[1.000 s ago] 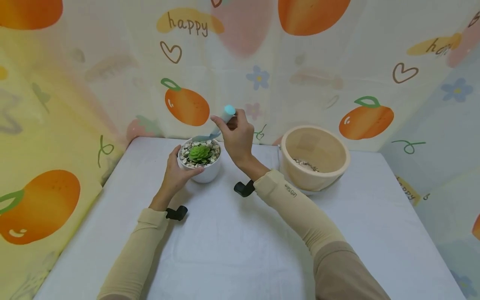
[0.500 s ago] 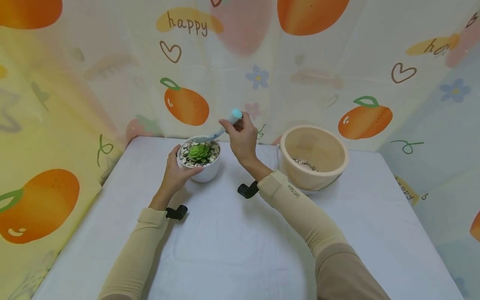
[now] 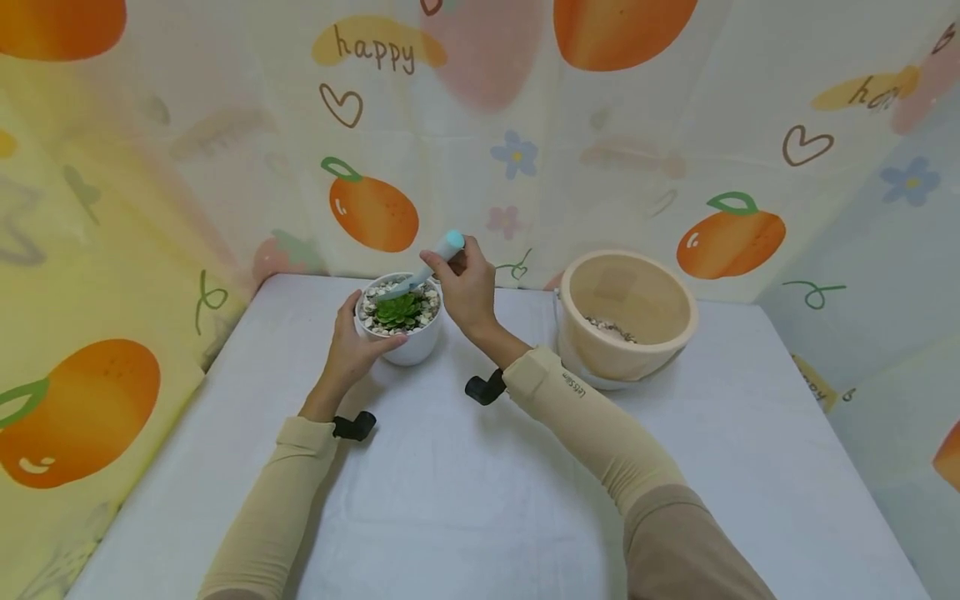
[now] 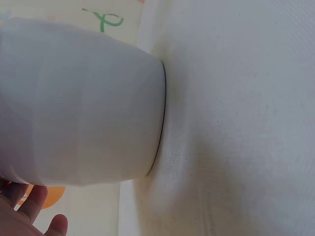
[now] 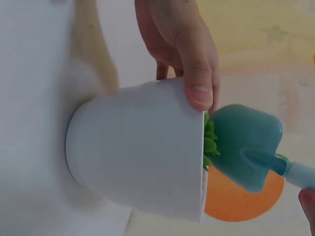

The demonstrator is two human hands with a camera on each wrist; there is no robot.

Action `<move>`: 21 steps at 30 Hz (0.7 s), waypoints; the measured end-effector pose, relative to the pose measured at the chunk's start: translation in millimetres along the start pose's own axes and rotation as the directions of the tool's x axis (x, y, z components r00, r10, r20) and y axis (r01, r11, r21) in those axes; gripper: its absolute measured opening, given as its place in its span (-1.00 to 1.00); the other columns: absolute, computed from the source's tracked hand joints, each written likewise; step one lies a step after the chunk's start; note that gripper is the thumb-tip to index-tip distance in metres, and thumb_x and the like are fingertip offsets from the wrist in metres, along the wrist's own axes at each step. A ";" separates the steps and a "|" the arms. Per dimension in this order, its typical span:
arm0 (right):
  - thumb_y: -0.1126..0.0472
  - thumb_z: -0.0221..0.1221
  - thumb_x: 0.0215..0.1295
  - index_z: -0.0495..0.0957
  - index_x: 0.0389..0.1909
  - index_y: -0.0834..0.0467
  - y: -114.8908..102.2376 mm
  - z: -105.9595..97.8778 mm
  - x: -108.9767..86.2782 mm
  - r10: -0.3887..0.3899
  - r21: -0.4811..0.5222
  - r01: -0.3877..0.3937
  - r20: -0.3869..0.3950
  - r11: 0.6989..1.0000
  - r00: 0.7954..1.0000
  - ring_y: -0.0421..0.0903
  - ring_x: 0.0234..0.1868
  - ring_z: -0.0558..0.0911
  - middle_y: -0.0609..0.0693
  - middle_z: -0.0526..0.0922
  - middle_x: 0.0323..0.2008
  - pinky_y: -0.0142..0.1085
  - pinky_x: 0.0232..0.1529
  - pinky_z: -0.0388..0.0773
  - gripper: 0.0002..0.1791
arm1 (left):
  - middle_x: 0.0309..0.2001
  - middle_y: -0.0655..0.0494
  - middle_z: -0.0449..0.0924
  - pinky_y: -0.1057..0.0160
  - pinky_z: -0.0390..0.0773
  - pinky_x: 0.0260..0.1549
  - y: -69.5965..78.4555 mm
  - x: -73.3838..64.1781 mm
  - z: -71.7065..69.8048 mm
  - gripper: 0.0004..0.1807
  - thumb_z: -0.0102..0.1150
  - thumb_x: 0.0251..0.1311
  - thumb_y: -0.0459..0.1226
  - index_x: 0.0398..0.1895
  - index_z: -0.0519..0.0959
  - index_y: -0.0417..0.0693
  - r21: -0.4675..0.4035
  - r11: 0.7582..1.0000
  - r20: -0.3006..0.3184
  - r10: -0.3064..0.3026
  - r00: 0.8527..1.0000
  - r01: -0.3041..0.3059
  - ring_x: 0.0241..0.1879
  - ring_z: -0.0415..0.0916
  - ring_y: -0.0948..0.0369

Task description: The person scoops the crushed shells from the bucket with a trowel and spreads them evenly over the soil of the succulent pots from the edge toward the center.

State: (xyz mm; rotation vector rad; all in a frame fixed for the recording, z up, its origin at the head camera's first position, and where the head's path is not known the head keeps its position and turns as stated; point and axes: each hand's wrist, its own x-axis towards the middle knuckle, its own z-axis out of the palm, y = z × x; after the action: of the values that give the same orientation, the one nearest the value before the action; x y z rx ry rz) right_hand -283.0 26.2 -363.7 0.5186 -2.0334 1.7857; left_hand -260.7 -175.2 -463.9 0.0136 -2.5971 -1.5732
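Note:
A white flower pot (image 3: 415, 346) stands upright on the table, holding a green succulent (image 3: 397, 310) ringed by pale pebbles (image 3: 429, 315). My left hand (image 3: 350, 346) grips the pot at its left side, thumb along the front near the rim; the left wrist view shows the pot's wall (image 4: 93, 108) and some fingertips (image 4: 34, 204) beside it. Between the fingers and thumb of my right hand (image 3: 472, 292) is the light-blue handle of a small garden trowel (image 3: 444, 254). Its blue-green blade (image 5: 248, 142) tilts over the pot's mouth, close to the leaves; whether it touches the pebbles I cannot tell.
Right of my right hand stands a large beige tub (image 3: 630, 358) with a few pebbles (image 3: 611, 329) on its bottom. A white cloth (image 3: 450, 500) covers the table. A fruit-patterned curtain (image 3: 465, 150) hangs directly behind the table's back edge.
The trowel shifted slightly right half a second ago, then moved left and down, bringing the blade lower beside the succulent. My left hand and the pot have stayed put.

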 end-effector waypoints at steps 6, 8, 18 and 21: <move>0.20 0.26 0.30 0.44 -0.02 0.34 -3.5 -0.3 2.0 -0.005 0.013 0.005 0.053 1.000 0.999 0.09 -0.22 0.74 0.27 0.71 -0.23 -0.35 -0.20 0.68 -0.64 | 0.52 -0.17 -0.12 -0.26 -0.02 0.42 -0.8 0.3 -0.7 0.27 0.49 -0.07 0.04 0.56 -0.18 -0.03 0.002 1.000 0.011 -0.010 1.000 0.010 0.50 -0.08 -0.10; 0.21 0.26 0.29 0.45 -0.02 0.35 -3.8 -2.4 4.2 0.002 0.036 -0.004 0.052 0.999 0.999 0.10 -0.20 0.73 0.27 0.70 -0.23 -0.25 -0.16 0.69 -0.64 | 0.52 -0.17 -0.12 -0.26 -0.02 0.42 -0.7 0.5 -0.5 0.26 0.49 -0.07 0.04 0.56 -0.18 -0.03 0.004 1.000 0.008 -0.009 1.000 0.009 0.50 -0.08 -0.09; 0.26 0.29 0.25 0.50 -0.03 0.35 -2.7 -18.0 10.1 0.188 0.189 -0.189 0.022 0.964 0.982 0.13 -0.08 0.69 0.29 0.68 -0.16 -0.05 -0.08 0.67 -0.66 | 0.51 -0.18 -0.09 -0.26 -0.02 0.42 -1.0 -0.3 0.3 0.24 0.49 -0.06 0.00 0.55 -0.16 -0.04 0.000 1.000 0.002 0.007 1.000 -0.007 0.50 -0.07 -0.09; 0.28 0.28 0.25 0.51 -0.04 0.33 -3.0 -23.1 10.5 0.245 0.243 -0.240 0.009 0.940 0.969 0.15 -0.05 0.69 0.18 0.69 -0.21 -0.14 -0.08 0.68 -0.68 | 0.51 -0.18 -0.08 -0.24 -0.01 0.42 -1.5 -0.2 0.6 0.24 0.50 -0.07 0.00 0.55 -0.15 -0.03 -0.006 1.000 0.001 0.010 1.000 -0.010 0.49 -0.06 -0.08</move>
State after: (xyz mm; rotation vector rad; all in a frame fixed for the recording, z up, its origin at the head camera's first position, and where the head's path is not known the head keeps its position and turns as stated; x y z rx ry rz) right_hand -289.5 48.5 -353.1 0.3243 -1.9446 2.1942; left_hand -260.7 -175.3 -465.5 -0.0013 -2.5891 -1.5775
